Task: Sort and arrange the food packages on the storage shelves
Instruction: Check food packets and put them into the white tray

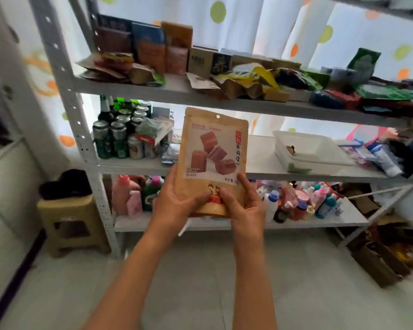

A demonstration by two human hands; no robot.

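Both bare forearms reach up from the bottom edge, and the left hand (pixel 179 198) and right hand (pixel 242 203) together hold a brown snack pouch (pixel 215 160) upright by its lower end, thumbs pressed on its front near the bottom and fingers curled round its side edges. The pouch hangs in the air in front of the white metal shelving unit (pixel 65 91), level with the unit's middle board and touching none of its boards. On the unit's top board, above the pouch, upright boxes (pixel 150 46) stand behind a loose heap of flattened packets (pixel 248 82). On the middle board, green cans and bottles (pixel 119 134) stand left of the pouch and a white plastic tray (pixel 310 148) lies to its right. Plastic bottles (pixel 303 203) crowd the bottom board behind the hands. A tan stool (pixel 72 220) stands just left of the unit. The pouch's front bears a pale panel picturing reddish-brown rolled pieces, Chinese characters down its right side, and a round hang hole at the top.
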